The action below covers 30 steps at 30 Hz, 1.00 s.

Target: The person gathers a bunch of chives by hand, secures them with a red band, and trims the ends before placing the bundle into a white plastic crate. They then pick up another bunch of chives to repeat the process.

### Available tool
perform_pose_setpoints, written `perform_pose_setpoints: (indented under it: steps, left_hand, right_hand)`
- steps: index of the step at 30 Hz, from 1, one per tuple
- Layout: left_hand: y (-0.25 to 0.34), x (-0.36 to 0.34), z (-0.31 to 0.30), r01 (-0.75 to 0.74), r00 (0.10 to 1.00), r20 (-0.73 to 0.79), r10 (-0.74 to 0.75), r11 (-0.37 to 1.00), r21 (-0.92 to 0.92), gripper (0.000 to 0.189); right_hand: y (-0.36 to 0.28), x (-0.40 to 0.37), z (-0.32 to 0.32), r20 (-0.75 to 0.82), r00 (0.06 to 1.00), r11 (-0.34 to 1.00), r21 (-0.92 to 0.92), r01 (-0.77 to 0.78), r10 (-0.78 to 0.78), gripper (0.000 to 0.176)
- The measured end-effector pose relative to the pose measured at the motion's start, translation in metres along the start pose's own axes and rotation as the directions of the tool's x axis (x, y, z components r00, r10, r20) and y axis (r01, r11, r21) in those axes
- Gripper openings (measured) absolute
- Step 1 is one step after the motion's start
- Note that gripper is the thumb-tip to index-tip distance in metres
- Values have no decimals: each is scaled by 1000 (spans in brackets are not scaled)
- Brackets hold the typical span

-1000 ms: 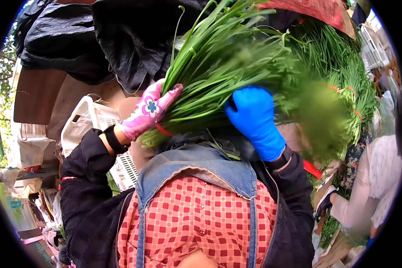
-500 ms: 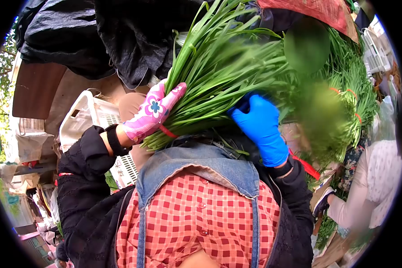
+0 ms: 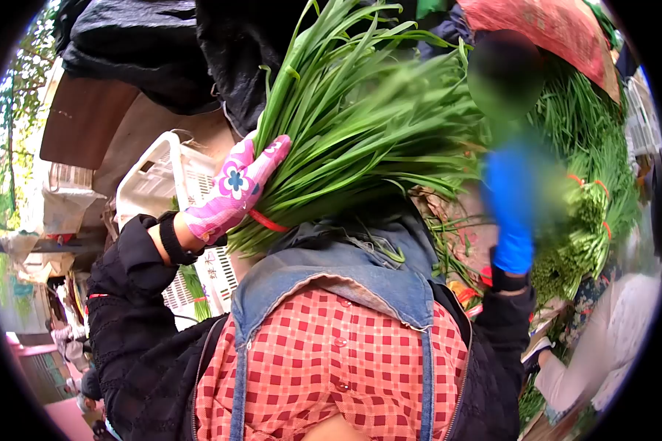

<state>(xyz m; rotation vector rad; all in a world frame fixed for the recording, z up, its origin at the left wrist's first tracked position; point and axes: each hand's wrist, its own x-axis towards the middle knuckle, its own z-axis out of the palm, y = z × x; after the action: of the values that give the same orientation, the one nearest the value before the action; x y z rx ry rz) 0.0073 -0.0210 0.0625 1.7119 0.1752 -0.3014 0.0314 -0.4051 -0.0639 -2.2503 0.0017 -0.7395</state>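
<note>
A large bunch of garlic chives [image 3: 346, 140], long flat green leaves with a red band [image 3: 268, 221] near the stem end, lies across my lap and fans out to the upper right. My left hand [image 3: 239, 187], in a pink flowered glove, is closed around the stems just above the band. My right hand [image 3: 511, 195], in a blue glove, is out to the right beside the leaf tips, apart from the bunch. Motion blur and a dark smudge over the view hide its fingers.
A white plastic crate [image 3: 171, 173] stands at my left, with some green stalks in it. Banded bunches of greens [image 3: 588, 198] are piled at the right, below a red sack [image 3: 541, 33]. Black sheeting [image 3: 136, 55] lies ahead. Another person's pale sleeve [image 3: 603, 345] shows lower right.
My right hand has moved right, away from the leaves, and is now blurred. My left hand keeps its hold on the chives. The view has shifted a little.
</note>
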Motion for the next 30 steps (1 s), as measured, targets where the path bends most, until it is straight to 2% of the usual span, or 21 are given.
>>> perform_pose_setpoints:
  steps: [1, 3, 5, 6, 7, 8, 9, 10, 11, 13, 14, 15, 16, 17, 18, 19, 20, 23, 25, 29, 30]
  left_hand:
    - [4, -3, -2, -10, 1000, -4, 10, 1000, -30, 40]
    - [4, -6, -9, -56, 998, -28, 58, 997, 57, 38]
    - [8, -9, -11, -173, 984, 9, 179, 938, 301, 40]
    - [0, -5, -12, -168, 983, -10, 181, 926, 338, 42]
    - [-8, -2, -11, -159, 983, -24, 180, 914, 373, 44]
    - [-5, -1, -3, -165, 983, -24, 183, 931, 327, 44]
    - [-10, 5, -6, -172, 984, 25, 176, 906, 387, 43]
    - [3, 5, 0, -75, 997, 15, 78, 846, 529, 47]
    - [15, 5, 6, 20, 1000, -9, -19, 753, 657, 51]
    - [7, 7, 7, -69, 998, 33, 61, 815, 576, 52]
    - [9, 9, 9, -51, 998, 47, 29, 807, 588, 51]
    - [12, 11, 11, -40, 998, 63, 3, 798, 601, 50]
    - [6, 12, 9, -153, 987, 125, 98, 806, 571, 48]
    - [7, 12, 13, -198, 979, 148, 139, 807, 556, 47]
    - [15, 10, 17, -139, 989, 127, 78, 801, 583, 47]
    - [21, 7, 21, -76, 995, 101, 18, 791, 608, 46]
    - [12, 11, 19, -123, 989, 139, 56, 832, 541, 46]
    - [-8, 18, 15, -190, 974, 190, 119, 888, 419, 46]
    - [7, 11, 23, -249, 966, 191, 171, 810, 531, 46]
    - [-4, 19, 20, -234, 968, 185, 167, 862, 449, 46]
    - [0, 17, 21, -246, 966, 192, 175, 849, 468, 44]
  right_hand:
    - [31, -4, -2, -46, 997, 998, 16, 55, -54, 19]
    - [52, -10, -26, 125, 920, 883, 260, -391, 371, 18]
    - [83, -22, -31, 140, 863, 808, 305, -504, 485, 16]
    - [105, -33, -27, 230, 846, 765, 361, -534, 482, 15]
    - [98, -36, -19, 521, 617, 544, 309, -780, 590, 21]
    - [139, -75, 18, 723, 553, 695, 142, -705, 413, 28]
    - [131, -82, 11, 718, 560, 700, 142, -700, 414, 28]
    - [110, -90, 6, 675, 684, 961, -193, -198, 277, 24]
    - [86, -93, 3, 695, 712, 795, -485, 365, 97, 19]
    - [19, -45, -19, 462, 883, 893, -428, 141, 82, 26]
    - [-12, -28, -23, 444, 892, 949, -308, 65, 83, 23]
    - [-32, -19, -20, 419, 907, 999, -34, -34, 45, 16]
    - [-54, -11, -12, 352, 935, 967, 250, -41, -51, 12]
    - [-75, -5, -5, 349, 935, 912, 401, -90, -61, 18]
    - [-98, 3, -1, 411, 911, 859, 477, -187, -30, 21]
    - [-116, 8, 10, 375, 924, 804, 571, -164, -78, 25]
    - [-126, 14, 20, 451, 890, 789, 571, -227, -71, 30]
    - [-153, 27, 53, 469, 879, 807, 548, -219, -80, 40]
    - [-160, 29, 73, 459, 887, 794, 559, -239, -56, 40]
    - [-152, 28, 100, 467, 883, 756, 594, -276, -45, 38]
    - [-156, 26, 99, 437, 898, 733, 628, -260, -56, 30]
